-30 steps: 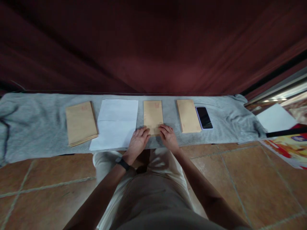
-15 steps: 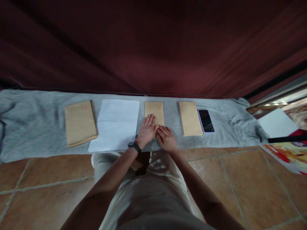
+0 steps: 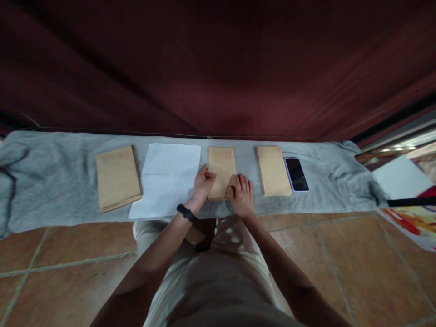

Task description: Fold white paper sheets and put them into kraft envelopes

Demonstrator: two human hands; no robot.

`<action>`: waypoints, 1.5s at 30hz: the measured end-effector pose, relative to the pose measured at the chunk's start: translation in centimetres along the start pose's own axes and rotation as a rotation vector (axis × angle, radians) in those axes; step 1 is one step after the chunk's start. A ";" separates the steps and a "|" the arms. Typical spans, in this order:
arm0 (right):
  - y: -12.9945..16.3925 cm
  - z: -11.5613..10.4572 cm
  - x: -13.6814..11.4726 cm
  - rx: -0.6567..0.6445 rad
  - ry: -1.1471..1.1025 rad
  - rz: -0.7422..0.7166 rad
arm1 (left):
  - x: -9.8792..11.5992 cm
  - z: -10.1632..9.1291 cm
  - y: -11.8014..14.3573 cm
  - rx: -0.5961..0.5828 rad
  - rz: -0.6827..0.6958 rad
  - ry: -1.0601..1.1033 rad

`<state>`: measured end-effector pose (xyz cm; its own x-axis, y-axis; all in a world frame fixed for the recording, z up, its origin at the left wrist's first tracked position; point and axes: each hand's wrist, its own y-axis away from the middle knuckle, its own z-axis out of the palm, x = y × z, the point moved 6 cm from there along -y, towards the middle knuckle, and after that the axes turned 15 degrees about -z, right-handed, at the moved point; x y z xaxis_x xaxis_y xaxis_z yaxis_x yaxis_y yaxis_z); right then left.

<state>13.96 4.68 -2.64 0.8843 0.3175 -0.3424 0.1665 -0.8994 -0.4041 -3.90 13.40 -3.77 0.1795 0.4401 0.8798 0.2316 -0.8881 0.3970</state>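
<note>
The middle brown envelope [image 3: 222, 170] lies flat on the grey cloth [image 3: 51, 181], directly under and between the person's two hands. The left hand [image 3: 203, 183] rests at the envelope's left edge, fingers curled loosely against it with the thumb side on the paper; whether they actually pinch the edge cannot be told. The right hand [image 3: 241, 195] lies flat with fingers spread over the near right corner, pressing down and gripping nothing.

From here the envelope could slide or crease: the cloth beneath is soft and wrinkled, so an uneven push from one hand would likely skew it or drag the cloth along with it. The left fingers sit just beside the white paper [image 3: 168, 179], and a careless sweep could catch that sheet and shift it.

Beyond the left fingers, past the white paper, a stack of brown envelopes [image 3: 117, 177] lies well apart. To the right of the right fingers, another brown envelope [image 3: 273, 170] lies near, with a dark phone [image 3: 296, 174] touching or just beside its far edge. A black wristband [image 3: 186, 212] sits on the left wrist. A dark red curtain [image 3: 218, 68] hangs behind the cloth, and tiled floor [image 3: 340, 263] lies on the near side. Nothing stands between the hands and the envelope
</note>
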 end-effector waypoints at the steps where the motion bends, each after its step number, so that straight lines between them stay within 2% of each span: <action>1: -0.1 0.1 -0.1 -0.010 -0.012 -0.012 | 0.0 0.1 -0.2 0.014 -0.023 0.016; 3: -0.1 0.2 -0.2 -0.016 -0.060 -0.032 | 0.1 0.4 0.0 -0.018 -0.034 0.062; 6: 0.0 -0.2 0.4 0.022 -0.203 -0.016 | 0.4 0.7 1.3 -0.150 -0.034 0.228; 11: -0.1 -1.1 2.2 0.241 -0.689 0.146 | 1.3 0.2 3.4 -0.315 0.023 0.436; 14: -0.3 -1.5 2.1 0.268 -0.825 0.165 | 1.5 0.2 4.0 -0.350 0.062 0.453; 18: -0.2 -1.6 1.3 0.176 -0.745 0.153 | 0.8 0.5 4.5 -0.344 0.062 0.413; 24: 0.6 -1.1 0.9 0.190 -0.823 0.181 | 0.4 0.4 4.9 -0.371 0.075 0.386; 29: 0.6 -0.6 1.4 0.178 -0.790 0.209 | 0.5 0.7 5.1 -0.380 0.044 0.289; 32: 0.1 -0.5 1.5 0.167 -0.765 0.176 | 0.4 0.7 4.9 -0.364 0.037 0.245; 36: -0.2 -0.3 2.0 0.157 -0.643 0.157 | -0.4 0.5 4.2 -0.299 0.028 0.176; 40: 0.5 -0.5 2.3 0.153 -0.446 0.135 | -1.3 0.6 3.4 -0.164 0.047 0.024; 45: 0.8 -1.0 1.1 0.084 -0.276 -0.020 | -0.9 0.7 2.8 -0.032 0.079 -0.123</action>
<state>15.48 3.99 -2.44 0.7270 0.4148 -0.5472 0.1358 -0.8681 -0.4775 -2.78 10.62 -3.61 0.3120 0.3800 0.8708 0.1815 -0.9235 0.3380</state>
